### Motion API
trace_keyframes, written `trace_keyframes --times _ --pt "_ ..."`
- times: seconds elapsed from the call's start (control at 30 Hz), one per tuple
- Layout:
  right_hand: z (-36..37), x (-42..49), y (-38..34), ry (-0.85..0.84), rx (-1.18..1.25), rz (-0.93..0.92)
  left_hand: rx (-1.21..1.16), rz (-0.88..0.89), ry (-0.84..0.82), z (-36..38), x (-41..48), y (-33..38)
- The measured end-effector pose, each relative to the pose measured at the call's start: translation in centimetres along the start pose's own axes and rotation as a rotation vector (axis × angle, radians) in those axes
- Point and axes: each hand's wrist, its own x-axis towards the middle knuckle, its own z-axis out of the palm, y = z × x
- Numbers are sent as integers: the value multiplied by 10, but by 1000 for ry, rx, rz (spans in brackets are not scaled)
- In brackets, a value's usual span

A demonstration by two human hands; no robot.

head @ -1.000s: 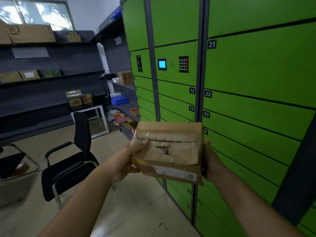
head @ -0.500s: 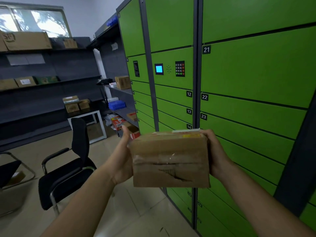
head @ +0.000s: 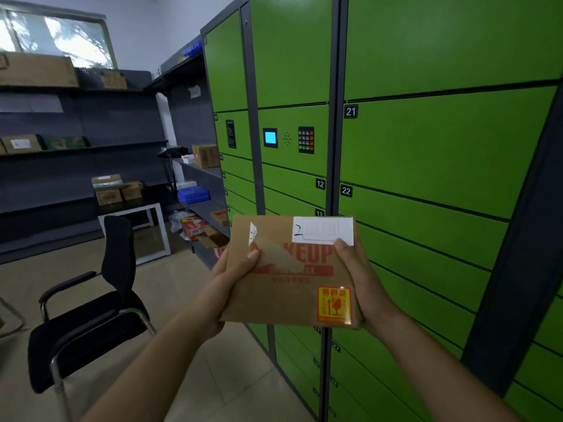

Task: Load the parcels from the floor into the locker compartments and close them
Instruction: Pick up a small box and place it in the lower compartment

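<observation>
One parcel (head: 292,269) in hand, a flat brown carton held up in front of the green locker bank (head: 426,153). Left hand (head: 227,287) grasps its left edge, thumb on the printed face; right hand (head: 362,278) grasps the right edge, thumb on the white label (head: 323,229) at the carton's 1 o'clock corner. A handwritten mark on that label looks like a "2". Orange handling sticker (head: 334,304) at the 5 o'clock corner.

Progress, as a judgement: this parcel is off the floor but not yet loaded. Every locker door in view is shut; none stands open to take it. Whether any compartment already holds a parcel cannot be told from closed doors. Left to do: get a door open, likely via the blue screen (head: 270,137) and keypad (head: 306,140) at the parcel's 12 o'clock, insert, close. No other floor parcels are visible near the feet.

Counts:
- parcels in hand: 1
- hands: 2, both clasped on it
- readable door numbers: 21, 22, 12, 13
- screens: 1; keypads: 1
- black chair (head: 91,303) at 9 o'clock: 1 whole one
- white table (head: 137,226) behind it: 1
- cartons on the dark shelves (head: 76,153) at 10 o'clock: several, not cleanly countable
</observation>
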Motion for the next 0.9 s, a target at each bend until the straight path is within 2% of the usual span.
trace_keyframes --times 0.13,0.3,0.43,0.67,0.9 --pt "-2 -1 -8 -23 -14 -22 31 72 2 2 -4 1" --pt "-4 -5 -10 117 115 -53 112 160 -28 7 0 10" --pt "-9 -10 -20 79 144 -54 33 153 -34 11 3 14" --pt "-2 -23 -56 75 63 -253 -49 179 -22 15 -3 20" --pt "1 -36 -75 111 55 -298 -77 189 -113 24 -7 37"
